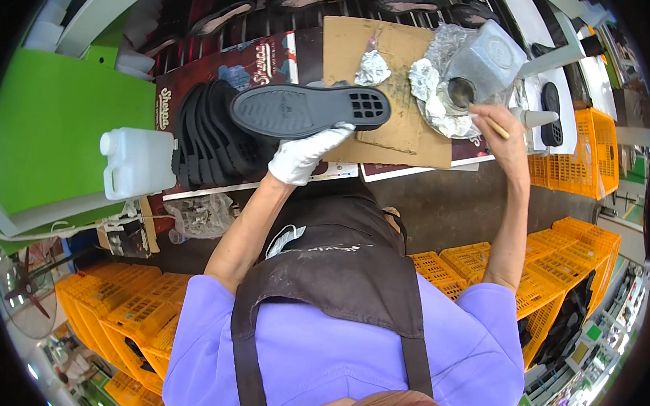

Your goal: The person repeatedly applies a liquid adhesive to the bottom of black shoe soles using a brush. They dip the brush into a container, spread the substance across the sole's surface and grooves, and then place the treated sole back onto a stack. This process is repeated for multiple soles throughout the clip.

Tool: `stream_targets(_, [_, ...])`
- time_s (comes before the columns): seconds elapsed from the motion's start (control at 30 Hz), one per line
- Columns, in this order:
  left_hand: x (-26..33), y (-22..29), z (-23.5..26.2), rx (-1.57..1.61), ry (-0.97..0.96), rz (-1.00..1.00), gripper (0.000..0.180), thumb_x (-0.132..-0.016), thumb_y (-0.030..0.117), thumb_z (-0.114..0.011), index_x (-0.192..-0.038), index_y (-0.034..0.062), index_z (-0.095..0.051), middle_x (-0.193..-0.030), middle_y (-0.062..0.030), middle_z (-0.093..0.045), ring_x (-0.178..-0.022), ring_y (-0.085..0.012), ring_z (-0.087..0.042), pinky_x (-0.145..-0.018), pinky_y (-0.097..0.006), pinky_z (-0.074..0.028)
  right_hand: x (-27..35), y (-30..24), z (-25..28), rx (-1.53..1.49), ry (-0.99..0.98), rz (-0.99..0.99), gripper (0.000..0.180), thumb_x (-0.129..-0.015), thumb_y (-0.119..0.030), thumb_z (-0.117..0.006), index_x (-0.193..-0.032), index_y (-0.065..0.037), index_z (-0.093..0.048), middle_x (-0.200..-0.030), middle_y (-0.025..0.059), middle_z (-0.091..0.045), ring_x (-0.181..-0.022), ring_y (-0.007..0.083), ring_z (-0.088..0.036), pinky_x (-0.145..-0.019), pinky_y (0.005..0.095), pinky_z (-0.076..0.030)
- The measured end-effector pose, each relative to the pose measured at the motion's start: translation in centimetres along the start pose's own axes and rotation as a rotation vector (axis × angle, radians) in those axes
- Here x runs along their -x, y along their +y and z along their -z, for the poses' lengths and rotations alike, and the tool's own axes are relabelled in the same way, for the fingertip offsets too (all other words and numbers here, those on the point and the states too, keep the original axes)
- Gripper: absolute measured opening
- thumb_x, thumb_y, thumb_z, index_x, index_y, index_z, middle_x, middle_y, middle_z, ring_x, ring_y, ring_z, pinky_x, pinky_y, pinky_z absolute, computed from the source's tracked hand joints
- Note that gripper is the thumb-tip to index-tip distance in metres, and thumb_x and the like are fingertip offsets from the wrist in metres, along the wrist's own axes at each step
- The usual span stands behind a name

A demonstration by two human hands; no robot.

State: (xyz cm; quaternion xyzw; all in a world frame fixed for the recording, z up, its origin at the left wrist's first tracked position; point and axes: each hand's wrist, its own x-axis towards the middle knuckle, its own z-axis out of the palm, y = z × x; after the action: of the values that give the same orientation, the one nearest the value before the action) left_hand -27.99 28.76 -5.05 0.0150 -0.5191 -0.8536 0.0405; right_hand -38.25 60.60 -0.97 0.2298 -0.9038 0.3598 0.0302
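In my white-gloved left hand (309, 155) is a black shoe sole (293, 109), gripped from its near edge with the hollow, gridded side facing up. My bare right hand (506, 131) pinches a brush (497, 127) by its pale wooden handle. The brush's head reaches the dark round mouth of a small pot (461, 93), where its tip is hard to make out. Crumpled white material (426, 84) crusts the pot's left side. Left of the held sole, several more black soles (215, 136) stand packed side by side.
A stained cardboard sheet (407, 145) lies under the work, bearing a white crumpled lump (373, 69). Behind the pot leans a translucent plastic container (487, 61). A white jug (142, 162) stands left. Another sole (552, 115) and an orange crate (595, 153) are at right; shoes (224, 17) line the far rack.
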Motion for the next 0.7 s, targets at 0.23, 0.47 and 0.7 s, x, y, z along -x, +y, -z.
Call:
stream_targets(0.23, [-0.6,0.7,0.5,-0.068,-0.055,-0.022,0.052,-0.076,-0.002,-0.066,-0.122,0.0036,-0.042,-0.114,-0.0091,-0.056,-0.097,-0.0152,-0.058,-0.086,-0.027,-0.049,0.3,-1.6,2.6,-0.117,-0.158,-0.116,0.013,-0.082,-0.006,-0.061,-0.094,-0.001,-0.064,-0.075,0.0034,-0.057,-0.064,0.0108,-0.051,-0.059,0.0224,-0.04])
stream_targets(0.47, [-1.6,-0.2,-1.0,-0.212,-0.043,-0.224,0.065,-0.075,0.009,-0.071,-0.127,0.0081,-0.034,-0.127,-0.0084,-0.043,-0.118,-0.0189,-0.043,-0.099,-0.032,-0.038,1.2,-5.0,-1.7,-0.712,0.41,-0.224,0.015,-0.085,-0.009,-0.06,-0.094,0.003,-0.058,-0.071,0.0088,-0.061,-0.056,0.0103,-0.055,-0.052,0.0203,-0.046])
stream_targets(0.7, [-1.8,-0.5,-2.3,-0.788,0.016,-0.239,0.053,-0.075,0.026,-0.071,-0.12,0.0092,-0.049,-0.122,-0.0068,-0.049,-0.118,-0.0246,-0.039,-0.101,-0.038,-0.028,1.7,-13.2,-7.7,-0.824,0.451,0.061,0.012,-0.083,-0.002,-0.061,-0.089,0.005,-0.055,-0.068,0.013,-0.062,-0.055,0.0136,-0.061,-0.049,0.0227,-0.051])
